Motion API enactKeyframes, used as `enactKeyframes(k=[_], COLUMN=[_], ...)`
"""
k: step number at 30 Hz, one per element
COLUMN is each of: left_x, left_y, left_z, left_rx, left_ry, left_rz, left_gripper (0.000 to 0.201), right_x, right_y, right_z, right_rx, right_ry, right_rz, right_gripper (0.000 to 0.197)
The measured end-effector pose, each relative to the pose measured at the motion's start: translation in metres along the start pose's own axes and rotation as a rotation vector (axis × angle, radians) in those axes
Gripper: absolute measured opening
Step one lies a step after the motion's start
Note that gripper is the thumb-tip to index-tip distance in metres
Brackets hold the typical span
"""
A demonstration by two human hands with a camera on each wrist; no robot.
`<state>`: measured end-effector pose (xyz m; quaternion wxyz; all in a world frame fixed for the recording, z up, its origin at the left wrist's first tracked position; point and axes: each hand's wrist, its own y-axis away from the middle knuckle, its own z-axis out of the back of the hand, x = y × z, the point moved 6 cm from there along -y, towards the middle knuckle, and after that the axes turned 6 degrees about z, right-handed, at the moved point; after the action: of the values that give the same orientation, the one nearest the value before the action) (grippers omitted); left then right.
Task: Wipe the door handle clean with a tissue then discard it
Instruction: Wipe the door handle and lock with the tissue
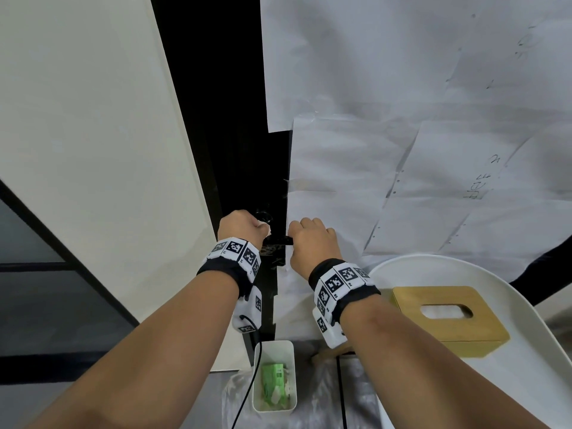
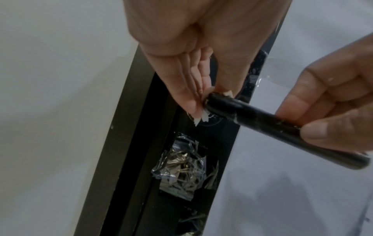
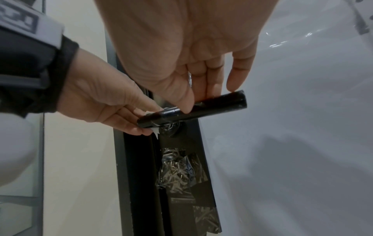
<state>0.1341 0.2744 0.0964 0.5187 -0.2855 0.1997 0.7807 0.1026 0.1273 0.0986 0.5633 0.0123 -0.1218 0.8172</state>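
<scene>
The black lever door handle (image 2: 262, 121) sticks out from the dark door edge. My left hand (image 2: 199, 102) pinches a small white tissue (image 2: 201, 119) against the handle's pivot end, and most of the tissue is hidden under the fingers. My right hand (image 2: 298, 121) pinches the handle's free end between thumb and fingers. In the right wrist view the handle (image 3: 212, 107) lies across the frame, with the right hand (image 3: 207, 97) on top and the left hand (image 3: 141, 121) holding the tissue (image 3: 155, 130) at its left end. From the head view both hands (image 1: 244, 227) (image 1: 312, 243) flank the handle (image 1: 278, 239).
Crumpled clear tape (image 2: 181, 166) covers the latch below the handle. White paper sheets (image 1: 402, 119) cover the door. A wooden tissue box (image 1: 448, 317) stands on a white round table (image 1: 526, 320) at the right. A small white bin (image 1: 288, 351) with scraps sits on the floor below my hands.
</scene>
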Motion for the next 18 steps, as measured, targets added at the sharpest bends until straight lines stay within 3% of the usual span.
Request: enactKeyframes(k=[8, 18], left_x=[-0.0079, -0.0035], left_y=[-0.0096, -0.0048], left_z=[-0.0045, -0.0034], left_rx=[-0.01, -0.01], left_ry=[-0.041, -0.108], left_rz=[0.036, -0.035], left_gripper=[0.021, 0.019], right_x=[-0.0008, -0.0021], right_y=[-0.004, -0.0036], right_z=[0.0018, 0.0014], right_rx=[0.016, 0.004], right_ry=[-0.006, -0.014], right_rz=[0.018, 0.016], right_gripper=[0.025, 0.025])
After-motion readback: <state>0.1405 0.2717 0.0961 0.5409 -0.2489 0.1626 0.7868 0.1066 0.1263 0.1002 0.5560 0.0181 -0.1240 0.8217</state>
